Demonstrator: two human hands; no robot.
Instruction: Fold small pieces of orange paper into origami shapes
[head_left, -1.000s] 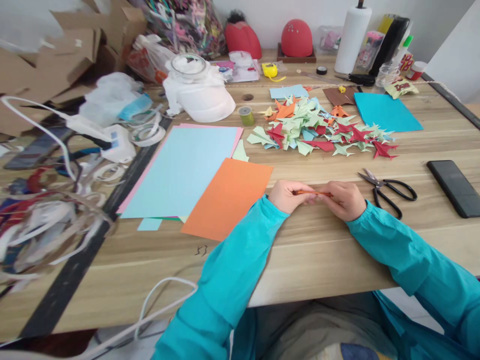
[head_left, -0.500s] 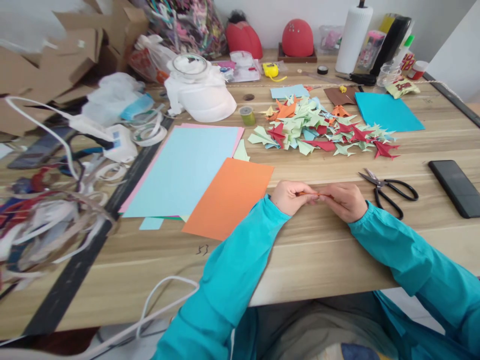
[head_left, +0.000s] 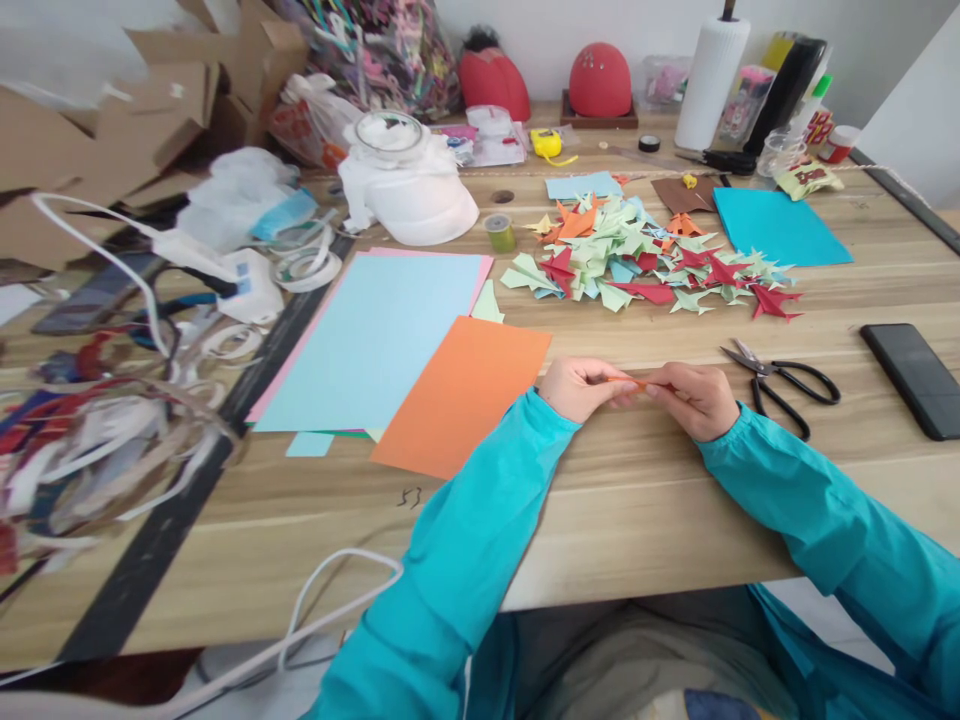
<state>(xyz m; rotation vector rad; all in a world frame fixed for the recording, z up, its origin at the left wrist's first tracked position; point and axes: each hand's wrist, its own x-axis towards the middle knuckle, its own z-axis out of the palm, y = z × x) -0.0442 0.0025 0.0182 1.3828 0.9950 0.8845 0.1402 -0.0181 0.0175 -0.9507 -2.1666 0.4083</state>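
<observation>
My left hand (head_left: 581,388) and my right hand (head_left: 696,398) meet fingertip to fingertip over the wooden table (head_left: 645,500), both closed in a pinch on a small folded orange paper piece (head_left: 628,381). Only a thin orange edge of it shows between the fingers. Just left of my left hand lies an orange paper sheet (head_left: 463,392), partly over a light blue sheet (head_left: 375,335). Beyond my hands spreads a pile of folded paper shapes (head_left: 637,260) in green, red, orange and blue.
Black scissors (head_left: 784,378) lie right of my right hand, with a black phone (head_left: 911,377) farther right. A teal sheet (head_left: 776,225), a paper towel roll (head_left: 709,70), a white cap (head_left: 409,195) and a green thread spool (head_left: 498,232) stand farther back. Cables and tape rolls crowd the left.
My hands stay together on the orange piece; less of it shows between the fingers now. The view has shifted slightly.
</observation>
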